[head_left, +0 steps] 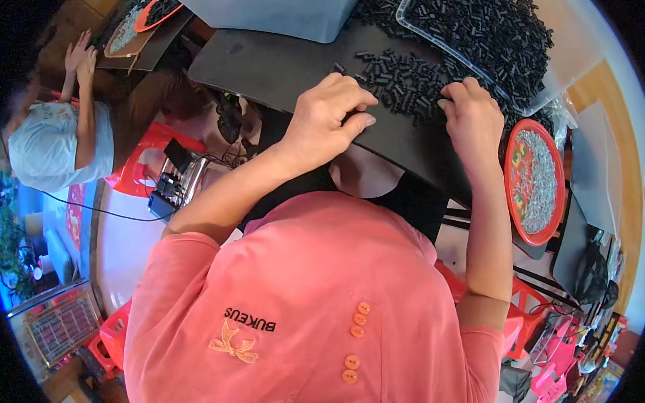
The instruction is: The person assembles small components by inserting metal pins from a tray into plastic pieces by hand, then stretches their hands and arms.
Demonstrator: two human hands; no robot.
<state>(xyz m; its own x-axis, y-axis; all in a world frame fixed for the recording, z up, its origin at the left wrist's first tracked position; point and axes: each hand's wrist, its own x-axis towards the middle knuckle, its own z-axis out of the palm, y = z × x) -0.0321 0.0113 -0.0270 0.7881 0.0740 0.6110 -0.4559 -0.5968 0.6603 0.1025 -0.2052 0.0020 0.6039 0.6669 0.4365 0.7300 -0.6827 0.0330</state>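
Note:
Small black plastic pieces, short and tube-like, lie in a loose heap on the dark tabletop. At the heap's left edge is my left hand, its fingers curled and the thumb bent toward the index finger. Whatever it may hold is too dark and small to make out. My right hand rests by the heap's right side with fingertips drawn together; anything in that pinch is hidden. Next to my right forearm stands a red round tray with many thin silvery metal pieces in it.
A clear plastic bin full of black pieces stands beyond my right hand. Ahead is a grey tub. At far left a co-worker sits by another table with an orange tray. Red stools stand about.

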